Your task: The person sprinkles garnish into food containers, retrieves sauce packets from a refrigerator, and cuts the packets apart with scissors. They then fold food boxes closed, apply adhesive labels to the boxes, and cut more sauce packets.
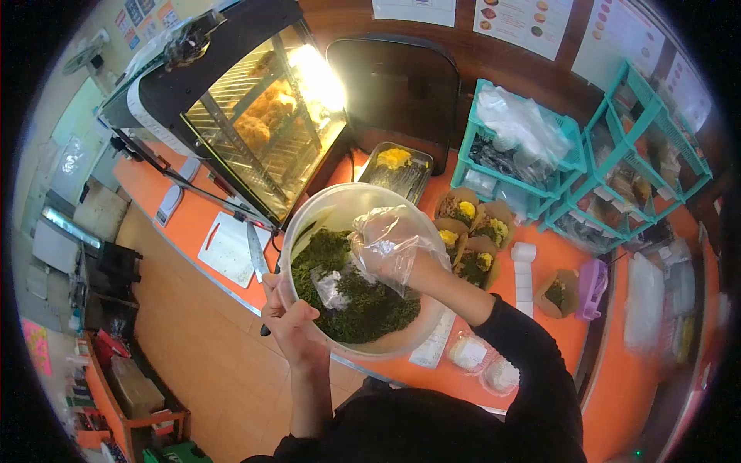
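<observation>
My left hand [297, 316] grips the near left rim of a translucent white plastic tub [432, 316], thumb inside and fingers outside. The tub is tilted toward me and holds chopped dark green leaves [370, 312]. A crumpled piece of clear plastic [330, 290] lies among them. Inside the tub, at the upper right, is my right hand [390, 243] in a loose clear plastic glove. Its fingers look curled; the glove and shine hide what they hold, if anything. A knife [257, 251] lies just beyond my left hand, which partly covers it.
A lit food warmer [255, 116] with fried pieces stands beyond the tub. Behind it sits a metal tray [397, 174] with yellow food. Several filled paper wrappers [471, 231] are to the right, near teal baskets [517, 147]. A white cutting board [231, 251] lies left.
</observation>
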{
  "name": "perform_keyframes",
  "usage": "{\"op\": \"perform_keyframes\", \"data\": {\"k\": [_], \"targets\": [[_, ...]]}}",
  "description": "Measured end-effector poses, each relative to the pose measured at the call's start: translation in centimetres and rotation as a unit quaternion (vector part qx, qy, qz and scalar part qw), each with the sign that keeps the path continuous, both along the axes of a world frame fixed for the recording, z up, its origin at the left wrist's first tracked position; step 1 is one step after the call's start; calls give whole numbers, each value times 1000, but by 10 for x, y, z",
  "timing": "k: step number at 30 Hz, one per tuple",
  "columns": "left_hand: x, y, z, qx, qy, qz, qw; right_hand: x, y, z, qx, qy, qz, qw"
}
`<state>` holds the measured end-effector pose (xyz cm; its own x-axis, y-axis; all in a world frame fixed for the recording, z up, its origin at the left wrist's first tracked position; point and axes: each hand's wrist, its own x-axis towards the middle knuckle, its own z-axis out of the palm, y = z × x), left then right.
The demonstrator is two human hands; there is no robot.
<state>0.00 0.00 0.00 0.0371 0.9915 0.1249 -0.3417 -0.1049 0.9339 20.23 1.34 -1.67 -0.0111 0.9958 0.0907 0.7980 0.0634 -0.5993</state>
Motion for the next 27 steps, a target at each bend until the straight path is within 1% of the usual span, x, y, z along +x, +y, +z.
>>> {"op": "perform_keyframes", "data": {"k": [1,2,3,5,6,8,9,11,12,14,15,16,17,18,20,21,22,23,24,25,26,27], "targets": [[0,3,4,-4,-16,1,1000,0,1,-6,45,33,-3,998],[-1,6,6,-7,-31,3,999,4,-4,-10,58,54,-7,997],[5,-5,6,-28,-23,2,999,8,-9,-15,70,74,-9,995],[10,12,4,-19,-16,-1,1000,21,8,-12,141,39,-2,989],[14,18,3,-18,-19,-4,1000,29,14,-10,142,36,-5,989],[17,27,1,-25,-68,-29,997,36,16,21,8,-11,-71,997],[17,28,2,-32,-65,-34,997,42,11,33,0,-8,-77,997],[19,32,4,-56,-61,3,997,59,-7,58,-70,-14,-137,988],[9,40,-8,-59,-91,-46,993,69,-18,68,-77,-15,-143,987],[7,46,-9,-48,-90,-55,993,96,-37,81,-72,-37,-211,974],[5,49,-10,-35,-88,-58,994,111,-46,78,-74,-37,-214,973],[1,50,-11,-9,-47,-36,998,127,-56,72,-56,-55,-238,968],[1,46,-12,-17,-47,-40,998,138,-65,66,-45,-72,-261,961],[3,43,-3,-13,-24,22,999,144,-72,54,-49,-73,-264,960],[-1,47,-8,20,-30,70,997,151,-80,15,24,-112,-301,947],[-4,49,-11,37,-32,94,994,153,-79,-6,26,-110,-305,946],[-19,54,-17,14,14,102,995,156,-77,-27,-24,-135,-310,941],[-19,55,-16,4,36,106,994,158,-76,-44,-73,-160,-313,933],[-16,55,-10,-7,58,110,992,157,-77,-60,-71,-160,-315,933],[-12,53,-3,-42,0,93,995,155,-78,-73,-59,-158,-320,932],[-7,52,3,-78,-59,75,992,152,-79,-76,-47,-156,-324,932],[-7,51,3,-77,-58,74,993,151,-79,-78,-47,-155,-326,931]]}}
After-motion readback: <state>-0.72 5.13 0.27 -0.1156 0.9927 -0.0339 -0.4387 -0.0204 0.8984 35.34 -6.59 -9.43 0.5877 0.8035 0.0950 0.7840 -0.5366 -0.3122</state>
